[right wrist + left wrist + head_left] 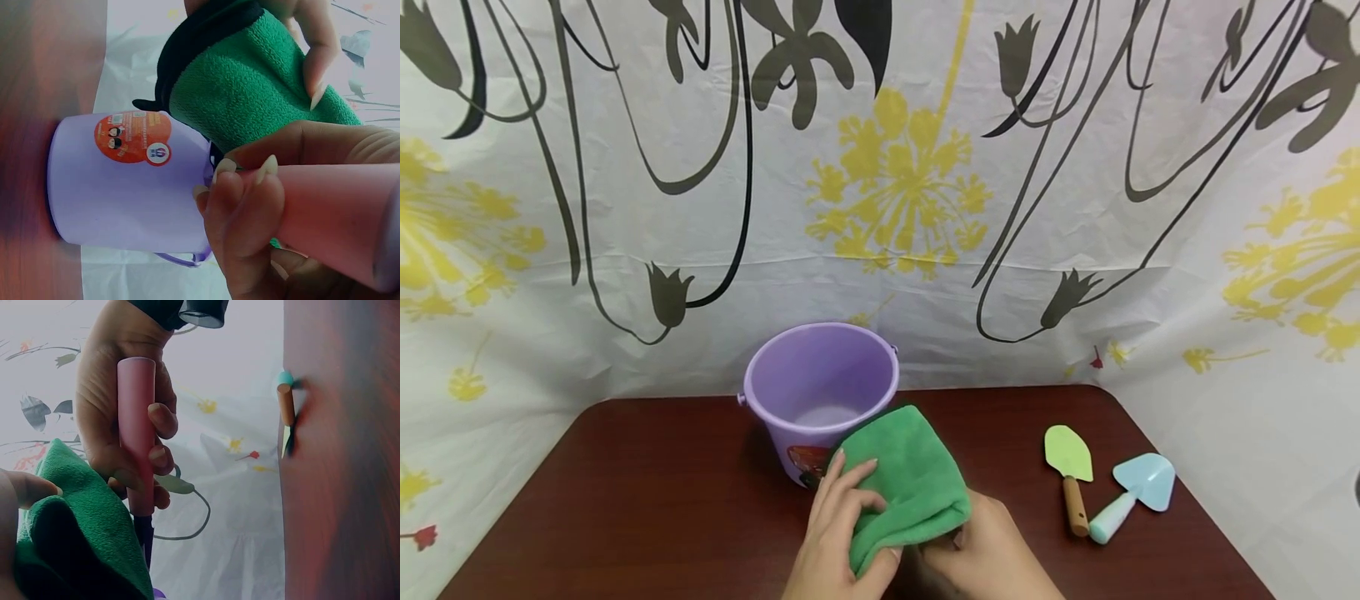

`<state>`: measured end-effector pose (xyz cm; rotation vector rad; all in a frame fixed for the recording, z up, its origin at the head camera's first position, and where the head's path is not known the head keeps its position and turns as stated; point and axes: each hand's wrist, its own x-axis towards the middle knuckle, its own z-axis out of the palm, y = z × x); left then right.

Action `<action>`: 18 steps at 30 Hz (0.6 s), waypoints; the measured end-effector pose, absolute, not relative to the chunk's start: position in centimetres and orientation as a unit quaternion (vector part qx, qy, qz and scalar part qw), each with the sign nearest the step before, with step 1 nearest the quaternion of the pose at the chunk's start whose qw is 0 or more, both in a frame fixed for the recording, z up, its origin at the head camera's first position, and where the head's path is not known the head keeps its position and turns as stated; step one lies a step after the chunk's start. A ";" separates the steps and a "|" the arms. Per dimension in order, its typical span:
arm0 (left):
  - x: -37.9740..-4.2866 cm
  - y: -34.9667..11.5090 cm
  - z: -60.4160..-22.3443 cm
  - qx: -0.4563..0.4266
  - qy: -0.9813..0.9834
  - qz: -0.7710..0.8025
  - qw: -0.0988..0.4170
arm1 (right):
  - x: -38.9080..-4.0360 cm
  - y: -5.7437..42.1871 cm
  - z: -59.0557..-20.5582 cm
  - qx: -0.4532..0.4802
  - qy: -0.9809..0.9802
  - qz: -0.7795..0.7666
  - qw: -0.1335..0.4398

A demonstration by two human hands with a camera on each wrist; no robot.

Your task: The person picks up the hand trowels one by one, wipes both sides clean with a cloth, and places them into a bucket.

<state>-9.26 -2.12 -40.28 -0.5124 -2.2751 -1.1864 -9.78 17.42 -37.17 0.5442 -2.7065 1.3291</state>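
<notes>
My left hand (838, 533) grips a folded green cloth (913, 475) by its near side, thumb below and fingers spread over the front. My right hand (992, 550) is curled round the pink handle (136, 425) of a tool, seen in both wrist views. A dark neck (144, 532) comes out of the handle's end; the tool's head is hidden behind the cloth. In the right wrist view the pink handle (331, 209) lies against the cloth (244, 81). Just beyond the cloth stands a purple bucket (820, 429), upright, its front partly covered by the cloth.
On the table (647, 500), to the right, lie a green trowel (1067, 454) with a wooden handle and a light-blue trowel (1146, 482), their handle ends close together. A patterned curtain (910, 333) hangs behind the table. The bucket bears a red sticker (131, 137).
</notes>
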 end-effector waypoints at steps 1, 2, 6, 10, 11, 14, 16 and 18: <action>-9.2 -2.1 -40.4 -0.188 -0.842 -0.432 0.262 | -9.8 17.5 -37.2 0.179 -0.883 0.433 0.037; -9.2 -2.0 -40.4 -0.188 -0.844 -0.425 0.266 | -9.7 17.6 -37.2 0.182 -0.882 0.433 0.037; -9.1 -1.9 -40.8 -0.199 -0.851 -0.393 0.287 | -9.6 17.9 -37.4 0.195 -0.881 0.430 0.042; -9.2 -1.9 -41.1 -0.218 -0.853 -0.363 0.305 | -9.5 18.1 -37.4 0.196 -0.881 0.429 0.035; -9.2 -2.0 -41.2 -0.226 -0.853 -0.352 0.314 | -9.4 18.2 -37.4 0.197 -0.881 0.429 0.034; -9.2 -2.0 -41.5 -0.249 -0.849 -0.314 0.344 | -9.1 18.4 -37.3 0.191 -0.876 0.443 0.017; -9.1 -2.0 -41.6 -0.259 -0.847 -0.296 0.358 | -8.9 18.6 -37.3 0.200 -0.872 0.445 0.021; -8.9 -2.0 -41.5 -0.259 -0.850 -0.284 0.359 | -8.8 18.8 -37.2 0.202 -0.871 0.446 0.021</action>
